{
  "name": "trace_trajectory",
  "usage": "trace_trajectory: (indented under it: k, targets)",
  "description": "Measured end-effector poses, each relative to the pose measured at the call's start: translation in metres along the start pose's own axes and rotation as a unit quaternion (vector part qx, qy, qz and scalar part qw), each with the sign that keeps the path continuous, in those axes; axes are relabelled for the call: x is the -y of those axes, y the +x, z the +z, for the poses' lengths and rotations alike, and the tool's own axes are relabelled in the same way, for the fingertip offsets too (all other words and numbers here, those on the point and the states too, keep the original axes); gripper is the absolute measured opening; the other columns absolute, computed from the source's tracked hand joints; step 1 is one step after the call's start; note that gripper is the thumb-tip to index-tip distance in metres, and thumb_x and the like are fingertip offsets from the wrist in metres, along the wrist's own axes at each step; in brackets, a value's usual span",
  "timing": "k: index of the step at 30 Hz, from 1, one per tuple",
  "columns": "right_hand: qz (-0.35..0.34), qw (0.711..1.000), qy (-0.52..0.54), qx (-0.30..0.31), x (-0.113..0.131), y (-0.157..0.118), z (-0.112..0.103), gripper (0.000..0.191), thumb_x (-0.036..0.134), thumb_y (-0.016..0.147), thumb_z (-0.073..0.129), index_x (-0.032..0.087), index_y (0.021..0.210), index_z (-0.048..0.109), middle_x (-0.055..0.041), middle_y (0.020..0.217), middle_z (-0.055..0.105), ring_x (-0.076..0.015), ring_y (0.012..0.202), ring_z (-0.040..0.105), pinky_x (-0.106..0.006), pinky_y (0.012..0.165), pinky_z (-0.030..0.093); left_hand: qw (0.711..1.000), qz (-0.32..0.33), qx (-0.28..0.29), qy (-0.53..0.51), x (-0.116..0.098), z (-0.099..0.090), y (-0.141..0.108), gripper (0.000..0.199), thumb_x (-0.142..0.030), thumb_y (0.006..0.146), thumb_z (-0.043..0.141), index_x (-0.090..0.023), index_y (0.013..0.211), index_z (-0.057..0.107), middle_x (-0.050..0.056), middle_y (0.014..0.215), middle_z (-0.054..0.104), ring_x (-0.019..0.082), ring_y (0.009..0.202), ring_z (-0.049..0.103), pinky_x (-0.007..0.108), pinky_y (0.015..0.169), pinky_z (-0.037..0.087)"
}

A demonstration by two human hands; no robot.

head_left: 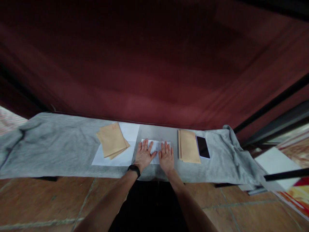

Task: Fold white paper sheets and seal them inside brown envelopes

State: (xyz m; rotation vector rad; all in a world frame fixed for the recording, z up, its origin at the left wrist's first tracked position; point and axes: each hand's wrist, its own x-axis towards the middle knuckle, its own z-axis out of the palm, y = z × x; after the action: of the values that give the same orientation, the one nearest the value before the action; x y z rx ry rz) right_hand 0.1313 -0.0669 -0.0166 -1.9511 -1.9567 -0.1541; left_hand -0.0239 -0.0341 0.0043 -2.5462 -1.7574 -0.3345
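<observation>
Head view: at the bottom of the frame a floor of brown tiles [43, 199] is seen, with two bare forearms rising from it toward the centre. The left hand [144, 155], with a black wristband [134, 169] just below it, is laid flat with its fingers spread, and the right hand [166, 156] is laid flat beside it with the fingers close together; both are pressed on a folded white paper [156, 147] at the centre of the frame, whose lower part is covered by them. The paper is set on a grey cloth [55, 148] that is stretched across the middle of the frame from edge to edge. Left of the hands a loose pile of tan envelopes [112, 140] is fanned over a white sheet [129, 132]. Right of the hands a neater stack of tan envelopes [189, 146] is placed, and a dark phone [202, 147] lies just beside it, screen up. Beyond the cloth the upper frame is filled by a dark red surface [154, 64], blurred.
</observation>
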Motion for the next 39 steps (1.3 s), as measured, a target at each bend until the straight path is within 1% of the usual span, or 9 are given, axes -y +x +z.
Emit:
trace_trajectory:
  k: [2, 5, 7, 16, 26, 29, 31, 34, 39]
  targets:
    - [-0.031, 0.999, 0.012, 0.020, 0.008, -0.007, 0.001, 0.048, 0.029, 0.102, 0.036, 0.017, 0.149, 0.041, -0.0134, 0.156, 0.036, -0.0268, 0.143, 0.034, -0.049, 0.115, 0.026, 0.999, 0.033, -0.006, -0.002, 0.000, 0.000, 0.000, 0.059, -0.048, 0.096, 0.039, -0.020, 0.148, 0.042, 0.013, 0.159, 0.031, 0.029, 0.148, 0.023, 0.050, 0.121, 0.010]
    - [-0.043, 0.998, 0.014, 0.034, 0.013, -0.014, 0.002, 0.047, 0.031, 0.103, 0.035, 0.020, 0.148, 0.042, -0.0133, 0.156, 0.036, -0.0265, 0.143, 0.034, -0.050, 0.115, 0.026, 0.997, 0.072, -0.008, -0.006, 0.001, -0.001, 0.000, 0.052, -0.040, 0.097, 0.040, -0.024, 0.146, 0.045, 0.007, 0.158, 0.035, 0.027, 0.148, 0.024, 0.050, 0.122, 0.010]
    - [-0.046, 0.998, 0.009, 0.033, 0.012, -0.015, 0.001, 0.047, 0.032, 0.103, 0.036, 0.019, 0.148, 0.042, -0.0141, 0.157, 0.033, -0.0268, 0.144, 0.033, -0.050, 0.115, 0.026, 0.996, 0.086, -0.008, -0.007, 0.001, -0.001, 0.001, 0.051, -0.037, 0.097, 0.040, -0.024, 0.145, 0.046, 0.006, 0.158, 0.036, 0.027, 0.148, 0.024, 0.051, 0.122, 0.011]
    - [-0.017, 0.999, -0.027, 0.003, -0.003, -0.022, -0.001, 0.051, 0.036, 0.102, 0.037, 0.016, 0.150, 0.039, -0.0189, 0.158, 0.029, -0.0304, 0.142, 0.035, -0.050, 0.113, 0.028, 0.992, 0.124, -0.010, 0.012, -0.004, -0.001, 0.002, 0.050, -0.035, 0.100, 0.033, -0.016, 0.143, 0.048, 0.010, 0.154, 0.041, 0.025, 0.148, 0.025, 0.051, 0.123, 0.007]
    - [-0.012, 0.999, -0.036, -0.032, -0.016, -0.029, 0.003, 0.056, 0.040, 0.102, 0.033, 0.012, 0.151, 0.035, -0.0200, 0.155, 0.035, -0.0321, 0.139, 0.039, -0.050, 0.110, 0.031, 0.989, 0.145, 0.005, 0.033, -0.009, -0.002, 0.005, 0.052, -0.031, 0.099, 0.031, -0.009, 0.143, 0.047, 0.012, 0.155, 0.039, 0.024, 0.149, 0.022, 0.048, 0.124, 0.007]
    - [-0.010, 0.998, -0.039, -0.040, -0.019, -0.031, 0.005, 0.057, 0.042, 0.102, 0.033, 0.012, 0.151, 0.036, -0.0204, 0.154, 0.037, -0.0326, 0.138, 0.040, -0.050, 0.110, 0.031, 0.989, 0.148, 0.007, 0.027, -0.007, 0.000, 0.005, 0.051, -0.030, 0.100, 0.031, -0.009, 0.143, 0.047, 0.012, 0.155, 0.039, 0.025, 0.149, 0.023, 0.048, 0.124, 0.008]
    - [-0.007, 0.998, -0.039, -0.046, -0.021, -0.032, 0.005, 0.058, 0.043, 0.102, 0.033, 0.012, 0.151, 0.036, -0.0202, 0.153, 0.038, -0.0325, 0.138, 0.040, -0.050, 0.110, 0.031, 0.990, 0.141, 0.006, 0.012, -0.003, 0.002, 0.004, 0.051, -0.032, 0.100, 0.031, -0.013, 0.145, 0.046, 0.011, 0.155, 0.040, 0.025, 0.148, 0.025, 0.049, 0.123, 0.010]
    - [-0.006, 0.998, -0.039, -0.053, -0.022, -0.034, 0.006, 0.058, 0.042, 0.102, 0.032, 0.010, 0.150, 0.036, -0.0208, 0.152, 0.040, -0.0316, 0.138, 0.040, -0.050, 0.110, 0.032, 0.994, 0.105, 0.004, -0.014, 0.004, 0.005, 0.001, 0.053, -0.039, 0.100, 0.031, -0.019, 0.148, 0.041, 0.009, 0.156, 0.038, 0.025, 0.147, 0.026, 0.052, 0.121, 0.013]
    - [0.002, 0.998, -0.042, -0.051, -0.025, -0.037, 0.003, 0.059, 0.042, 0.103, 0.032, 0.006, 0.149, 0.036, -0.0215, 0.150, 0.042, -0.0300, 0.139, 0.040, -0.048, 0.111, 0.031, 0.998, 0.049, 0.011, -0.026, 0.012, 0.009, 0.003, 0.060, -0.044, 0.100, 0.029, -0.010, 0.150, 0.036, 0.013, 0.157, 0.035, 0.024, 0.149, 0.023, 0.045, 0.121, 0.015]
